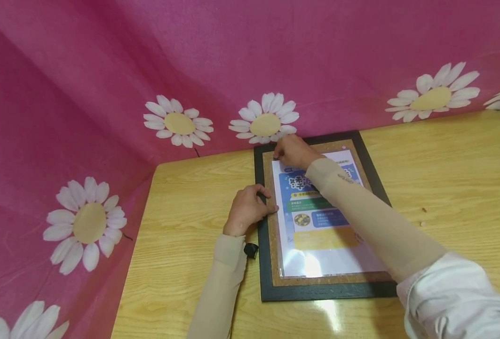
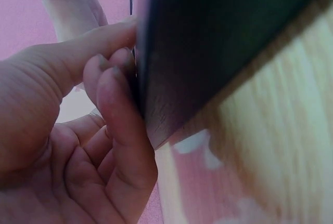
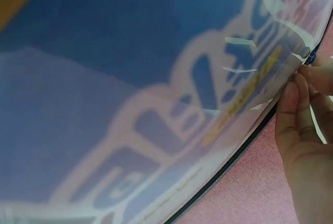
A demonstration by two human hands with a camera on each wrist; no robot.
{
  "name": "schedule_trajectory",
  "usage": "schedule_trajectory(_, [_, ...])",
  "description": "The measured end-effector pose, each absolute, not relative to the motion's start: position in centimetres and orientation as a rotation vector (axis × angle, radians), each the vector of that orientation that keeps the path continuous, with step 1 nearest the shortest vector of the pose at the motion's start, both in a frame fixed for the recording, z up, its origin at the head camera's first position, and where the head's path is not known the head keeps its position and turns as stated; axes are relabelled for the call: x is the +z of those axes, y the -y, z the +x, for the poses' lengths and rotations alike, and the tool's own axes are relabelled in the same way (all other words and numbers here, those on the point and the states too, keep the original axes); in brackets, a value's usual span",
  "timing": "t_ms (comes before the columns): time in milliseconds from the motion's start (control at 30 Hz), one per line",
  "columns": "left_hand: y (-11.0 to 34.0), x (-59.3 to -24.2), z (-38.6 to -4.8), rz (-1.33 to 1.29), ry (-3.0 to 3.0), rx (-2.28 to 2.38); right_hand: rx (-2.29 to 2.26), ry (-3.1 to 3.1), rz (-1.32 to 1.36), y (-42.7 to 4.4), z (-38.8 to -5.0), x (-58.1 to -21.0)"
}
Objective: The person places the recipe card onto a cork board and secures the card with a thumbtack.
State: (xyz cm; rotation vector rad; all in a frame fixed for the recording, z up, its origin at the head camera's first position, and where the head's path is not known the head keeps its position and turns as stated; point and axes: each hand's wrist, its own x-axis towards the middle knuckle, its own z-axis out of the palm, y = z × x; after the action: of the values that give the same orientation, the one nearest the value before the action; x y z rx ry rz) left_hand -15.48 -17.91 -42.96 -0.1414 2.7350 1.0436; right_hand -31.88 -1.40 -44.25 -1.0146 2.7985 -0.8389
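Observation:
In the head view, a printed poster in a clear sleeve (image 1: 289, 259) lies on a cork board with a black frame (image 1: 266, 278). My left hand (image 1: 247, 209) grips the frame's left side, its thumb reaching over to the poster's left edge; in the left wrist view the fingers of this hand (image 2: 83, 115) bend against the frame's side (image 2: 208, 42). My right hand (image 1: 296, 151) is at the poster's top left corner. Seen from the right wrist, this hand (image 3: 307, 109) pinches at the sleeve's edge (image 3: 260, 104), by a small blue pin (image 3: 311, 58).
A small pink pin (image 1: 344, 147) is at the cork's top right. The wooden table (image 1: 182, 212) extends to both sides, with two tiny bits (image 1: 422, 223) on the right. A pink cloth with daisies (image 1: 216, 56) hangs behind and to the left.

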Motion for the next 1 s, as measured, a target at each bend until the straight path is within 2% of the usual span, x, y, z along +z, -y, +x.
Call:
schedule_trajectory(800, [18.04,-42.83,-15.77,-0.129,-2.732,1.061,-0.676,-2.855,-1.264,1.7,-31.5,-44.13])
schedule_trajectory(1000, [17.85,-43.17,-15.57,-0.134,-2.732,1.072,-0.617,-2.853,-1.254,1.5,-31.28,-44.29])
